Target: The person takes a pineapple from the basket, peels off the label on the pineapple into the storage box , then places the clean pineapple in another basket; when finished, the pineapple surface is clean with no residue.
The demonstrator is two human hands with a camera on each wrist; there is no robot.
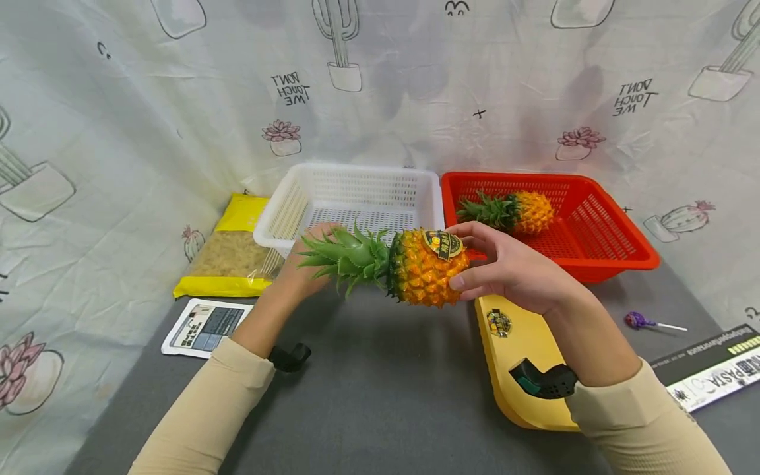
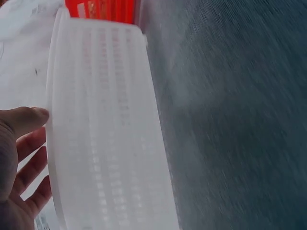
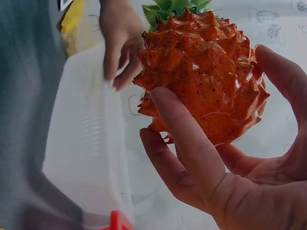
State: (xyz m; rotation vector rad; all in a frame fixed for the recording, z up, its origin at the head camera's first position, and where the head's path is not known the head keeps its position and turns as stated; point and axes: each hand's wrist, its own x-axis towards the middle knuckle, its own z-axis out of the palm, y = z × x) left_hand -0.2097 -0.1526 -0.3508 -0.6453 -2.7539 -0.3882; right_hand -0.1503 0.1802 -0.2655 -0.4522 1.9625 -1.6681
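Our right hand [image 1: 510,270] fingers [image 3: 184,139] curled around the pineapple [image 1: 424,267] body, our left hand [image 1: 305,264] fingers relaxed behind its green crown [image 1: 344,257], above the white basket [image 1: 356,198]

Light is even and fairly bright in the head view, soft and seemingly from above — shadows under the arms on the grey table [image 1: 380,396] are faint. The picture bends toward its edges, wide-angle style, but stays sharp. The left wrist view is smeared by motion blur: the white basket [image 2: 105,134] loses its holes to streaks and looks washed out. The right wrist view is crisp on the pineapple [image 3: 201,81], which carries glossy highlights — the background behind it is overexposed and soft.
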